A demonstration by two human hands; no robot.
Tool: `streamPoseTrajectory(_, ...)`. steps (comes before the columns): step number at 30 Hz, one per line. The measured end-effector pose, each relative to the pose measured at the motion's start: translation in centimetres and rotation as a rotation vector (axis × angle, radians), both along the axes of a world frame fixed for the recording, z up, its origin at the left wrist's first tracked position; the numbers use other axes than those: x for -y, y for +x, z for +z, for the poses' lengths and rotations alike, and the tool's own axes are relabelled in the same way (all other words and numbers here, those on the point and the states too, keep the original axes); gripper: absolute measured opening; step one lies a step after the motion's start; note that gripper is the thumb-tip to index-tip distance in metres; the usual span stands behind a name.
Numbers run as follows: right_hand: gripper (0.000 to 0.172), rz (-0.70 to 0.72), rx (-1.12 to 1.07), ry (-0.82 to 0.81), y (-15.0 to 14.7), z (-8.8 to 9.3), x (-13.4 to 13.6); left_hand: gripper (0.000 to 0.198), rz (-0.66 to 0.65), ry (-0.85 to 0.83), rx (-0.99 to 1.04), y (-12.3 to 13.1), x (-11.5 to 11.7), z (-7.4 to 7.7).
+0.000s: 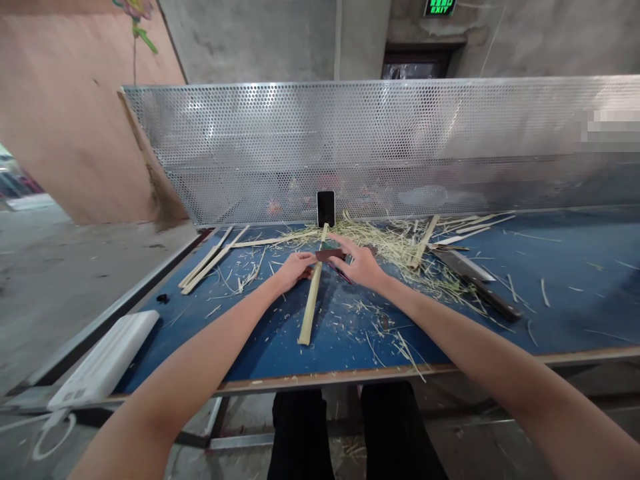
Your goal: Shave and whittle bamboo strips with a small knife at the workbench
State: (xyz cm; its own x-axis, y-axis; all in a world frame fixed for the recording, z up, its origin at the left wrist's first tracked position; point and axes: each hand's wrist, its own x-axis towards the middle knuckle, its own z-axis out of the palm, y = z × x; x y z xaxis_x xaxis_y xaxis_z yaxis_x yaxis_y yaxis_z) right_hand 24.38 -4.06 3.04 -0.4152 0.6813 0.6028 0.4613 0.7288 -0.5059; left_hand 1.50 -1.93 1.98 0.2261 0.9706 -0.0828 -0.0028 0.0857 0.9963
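A pale bamboo strip [312, 303] lies lengthwise on the blue tabletop in front of me, its near end close to the table's front edge. My left hand [295, 271] is at the strip's left side, fingers curled and closed on it. Across the strip sits a dark brown flat tool [330, 255], whose exact kind I cannot make out. From the right, my right hand [362, 265] grips this tool, with its index finger stretched forward over it. The left fingertips reach the tool's left end. Something dark red shows partly under the right hand.
A phone [326, 209] leans against the perforated metal screen [300, 147]. Bamboo shavings [380, 240] are heaped behind my right hand. A dark-handled knife [475, 283] lies to the right. More strips [215, 260] and a white power strip [107, 357] are on the left.
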Motion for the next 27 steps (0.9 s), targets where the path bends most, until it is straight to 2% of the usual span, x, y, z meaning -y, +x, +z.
streamPoseTrajectory(2,0.046,0.033,0.002,0.032,-0.2,-0.1,0.0,0.018,0.012,0.01,-0.018,0.1,0.0,-0.1)
streamPoseTrajectory(6,0.022,0.18,0.075,0.18,-1.0,-0.2,0.1,0.029,-0.01,0.069,-0.054,0.1,-0.1,-0.3)
streamPoseTrajectory(9,0.018,0.209,0.101,0.271,-1.5,-0.1,0.2,0.036,-0.05,0.093,-0.043,-0.1,-0.2,-0.4)
streamPoseTrajectory(12,0.018,0.176,0.146,0.299,-1.7,-0.4,0.3,0.039,-0.056,0.09,-0.021,-0.2,-0.2,-0.4)
streamPoseTrajectory(20,0.032,0.192,0.333,0.346,-2.3,-1.6,0.4,0.041,-0.008,0.063,-0.039,0.2,-0.2,-0.3)
streamPoseTrajectory(24,0.031,0.179,0.398,0.34,-2.8,-1.6,0.8,0.052,-0.035,0.015,0.009,0.2,-0.1,-0.2)
streamPoseTrajectory(27,0.03,0.21,0.446,0.346,-3.0,-1.3,1.3,0.052,-0.014,0.014,-0.014,0.2,0.0,0.0)
